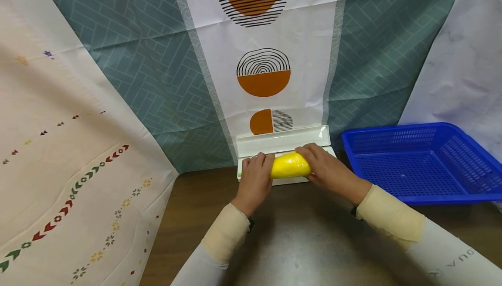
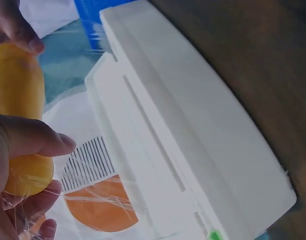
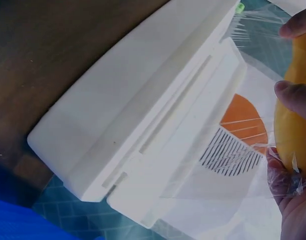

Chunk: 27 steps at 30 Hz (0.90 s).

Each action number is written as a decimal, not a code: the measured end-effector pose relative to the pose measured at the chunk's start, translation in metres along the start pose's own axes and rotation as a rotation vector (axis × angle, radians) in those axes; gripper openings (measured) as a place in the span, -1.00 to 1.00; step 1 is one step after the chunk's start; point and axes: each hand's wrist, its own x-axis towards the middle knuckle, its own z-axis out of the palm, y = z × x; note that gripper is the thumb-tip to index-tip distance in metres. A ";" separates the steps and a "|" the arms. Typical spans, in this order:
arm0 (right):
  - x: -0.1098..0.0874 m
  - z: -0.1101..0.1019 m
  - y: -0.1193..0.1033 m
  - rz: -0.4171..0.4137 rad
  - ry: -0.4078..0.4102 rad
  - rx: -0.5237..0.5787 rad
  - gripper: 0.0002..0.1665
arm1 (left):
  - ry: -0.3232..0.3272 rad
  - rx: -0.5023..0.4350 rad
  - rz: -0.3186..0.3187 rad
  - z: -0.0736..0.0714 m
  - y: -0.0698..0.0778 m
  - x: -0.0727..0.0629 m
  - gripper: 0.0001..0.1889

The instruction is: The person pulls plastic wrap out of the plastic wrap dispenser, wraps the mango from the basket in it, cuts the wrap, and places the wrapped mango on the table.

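Note:
Both hands hold a smooth yellow oblong thing (image 1: 291, 165) with clear cling film around it. My left hand (image 1: 256, 181) grips its left end, thumb on top and fingertips below. The other end is in my right hand (image 1: 331, 170), where the film bunches at the fingers in the right wrist view. Just under and behind them stands a white cling film dispenser (image 2: 192, 95), its long lid (image 1: 282, 141) raised. A sheet of clear film (image 3: 252, 37) spans from the dispenser toward the yellow thing. A small green cutter tab (image 2: 215, 234) shows at the dispenser's left end.
A blue plastic basket (image 1: 349, 146) stands on the brown table (image 1: 204, 216) right of the dispenser. Behind rises a patterned curtain (image 1: 145, 72) with orange and black designs, and a cream printed cloth (image 1: 70, 146) hangs on the left.

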 end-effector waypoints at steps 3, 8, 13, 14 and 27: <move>0.003 -0.001 0.001 -0.003 0.008 0.008 0.03 | 0.005 0.011 -0.008 -0.001 0.000 0.003 -0.46; 0.007 -0.004 0.003 -0.004 0.022 -0.007 0.01 | 0.001 0.029 -0.020 -0.004 0.000 0.008 -0.50; 0.014 -0.008 0.006 -0.012 0.037 -0.011 0.01 | 0.001 0.024 -0.035 -0.010 0.000 0.016 -0.53; 0.015 -0.009 0.007 -0.016 0.042 -0.010 0.01 | 0.002 0.023 -0.035 -0.011 0.000 0.017 -0.53; 0.028 -0.021 0.008 -0.048 0.085 -0.016 -0.01 | 0.006 0.026 -0.032 -0.025 -0.003 0.031 -0.52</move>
